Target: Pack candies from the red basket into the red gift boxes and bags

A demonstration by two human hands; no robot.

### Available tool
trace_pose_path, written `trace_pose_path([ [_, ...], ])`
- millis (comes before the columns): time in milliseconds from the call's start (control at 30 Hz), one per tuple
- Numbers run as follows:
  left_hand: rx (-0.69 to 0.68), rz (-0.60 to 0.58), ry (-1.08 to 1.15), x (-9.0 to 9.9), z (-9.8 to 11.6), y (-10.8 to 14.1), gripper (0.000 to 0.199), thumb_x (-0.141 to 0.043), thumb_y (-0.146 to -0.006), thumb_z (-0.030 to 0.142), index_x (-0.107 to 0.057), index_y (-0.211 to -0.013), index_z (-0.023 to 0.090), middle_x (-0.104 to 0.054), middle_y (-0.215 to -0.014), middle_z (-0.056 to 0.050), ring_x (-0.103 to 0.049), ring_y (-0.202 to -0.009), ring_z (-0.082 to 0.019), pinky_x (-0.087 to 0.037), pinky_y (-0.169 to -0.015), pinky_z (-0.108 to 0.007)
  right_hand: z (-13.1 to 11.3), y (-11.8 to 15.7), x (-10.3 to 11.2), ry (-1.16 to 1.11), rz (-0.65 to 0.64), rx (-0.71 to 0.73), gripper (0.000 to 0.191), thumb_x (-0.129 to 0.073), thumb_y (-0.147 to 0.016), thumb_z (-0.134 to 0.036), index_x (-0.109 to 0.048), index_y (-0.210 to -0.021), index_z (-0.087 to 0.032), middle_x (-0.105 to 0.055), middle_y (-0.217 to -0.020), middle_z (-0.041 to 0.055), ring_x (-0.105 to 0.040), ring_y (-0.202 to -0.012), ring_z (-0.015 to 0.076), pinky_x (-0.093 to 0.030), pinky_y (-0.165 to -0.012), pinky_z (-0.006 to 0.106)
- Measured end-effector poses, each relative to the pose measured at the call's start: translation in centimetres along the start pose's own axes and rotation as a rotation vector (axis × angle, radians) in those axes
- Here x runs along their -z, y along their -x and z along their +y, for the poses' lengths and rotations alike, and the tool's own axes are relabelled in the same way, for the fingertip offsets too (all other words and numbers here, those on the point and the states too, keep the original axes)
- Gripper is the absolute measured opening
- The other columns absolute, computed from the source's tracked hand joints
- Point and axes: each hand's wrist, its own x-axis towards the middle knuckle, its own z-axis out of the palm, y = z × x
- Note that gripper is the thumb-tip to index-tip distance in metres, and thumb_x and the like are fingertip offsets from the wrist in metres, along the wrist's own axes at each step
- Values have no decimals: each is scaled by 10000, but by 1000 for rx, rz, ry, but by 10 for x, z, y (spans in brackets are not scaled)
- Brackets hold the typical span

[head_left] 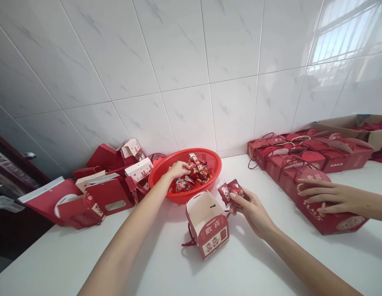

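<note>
My left hand (pixel 180 169) reaches into a red plastic basket (pixel 157 183) and has its fingers closed on the wrapped candies (pixel 199 168) there; which piece it grips is hidden. To the right of the basket, my right hand (pixel 247 207) holds a few red candy packets (pixel 229 192) between thumb and fingers. Between my arms stands a small red and white box (pixel 213 236) with its top open and its inside bare where it shows. A dark red cord (pixel 191 239) hangs from its left side.
Unfolded and partly folded red boxes (pixel 109 193) lie at the left. Rows of closed red boxes (pixel 302 160) stand at the right, with another person's hand (pixel 332 197) on the nearest. Behind them is a cardboard carton (pixel 341 122). A tiled wall (pixel 185 111) backs the white table (pixel 160 263).
</note>
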Motion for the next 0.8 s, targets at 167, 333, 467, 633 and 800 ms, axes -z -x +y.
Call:
trace_pose_path([
  [167,-27,-191,-166,-2,10,9,179,-783,-466,116,-733,-568,254,-730,-638,36,-680,-728,-203,-482,-700,-249,0,0,-1,0,0,3,398,-808,-705,-529,-624,-806,-191,-635,-676,7,-578,-592,160,-437,-609,304],
  [333,-45,-287,-295,-4,11,9,276,-821,-440,193,-765,-704,248,-769,-787,14,-703,-862,-244,-489,-714,-245,-1,1,-2,-8,-2,-3,392,-811,-707,-519,-630,-819,-190,-641,-661,10,-579,-577,160,-440,-604,305],
  [467,-54,-337,-394,-5,9,10,428,-808,-427,174,-777,-849,236,-773,-882,-10,-703,-836,-249,-478,-615,-233,-2,1,-3,-10,1,3,388,-816,-703,-512,-632,-815,-190,-630,-642,5,-580,-579,163,-439,-599,302],
  [633,-158,-209,-340,0,20,16,461,-712,-501,77,-775,-927,241,-764,-1053,-15,-687,-995,-254,-510,-742,-235,-3,0,-3,-23,1,22,409,-826,-687,-524,-629,-801,-184,-626,-679,3,-584,-574,155,-438,-587,300],
  [800,-292,-51,9,4,34,35,414,-709,-578,158,-757,-989,173,-748,-1087,-51,-686,-964,-250,-535,-823,-298,-5,0,-4,-30,15,51,416,-823,-685,-530,-619,-793,-184,-612,-697,0,-572,-571,147,-434,-577,297],
])
